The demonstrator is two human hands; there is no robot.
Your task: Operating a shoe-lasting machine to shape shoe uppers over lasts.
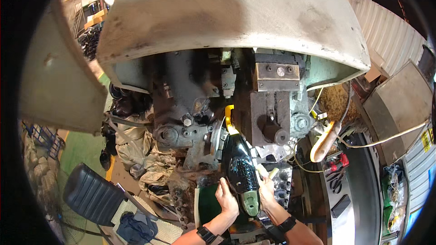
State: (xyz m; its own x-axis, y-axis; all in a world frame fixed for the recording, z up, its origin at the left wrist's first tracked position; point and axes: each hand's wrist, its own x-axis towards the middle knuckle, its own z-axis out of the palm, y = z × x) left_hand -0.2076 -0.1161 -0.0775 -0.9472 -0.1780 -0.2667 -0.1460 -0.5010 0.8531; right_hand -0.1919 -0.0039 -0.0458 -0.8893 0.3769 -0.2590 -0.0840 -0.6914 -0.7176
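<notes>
Between my hands, in front of the machine, is a long glossy black piece that looks like a shoe upper (241, 163), with a green shoe last (250, 203) showing at its near end. My left hand (226, 199) grips its left side, with some fingers hidden beneath. On its right side, my right hand (266, 189) is closed around the edge, its fingers partly hidden. The far end of the shoe upper meets the machine's metal head, just below a curved yellow part (229, 117). A pale stub (273, 173) shows by my right fingers.
A large pale machine hood (227, 22) overhangs the work. At right hang a lit lamp (325, 143) and its cord, above a bench with a red-handled tool (338, 163) and scissors (336, 183). A black padded chair (91, 193) and cloth bundles (136, 149) stand left.
</notes>
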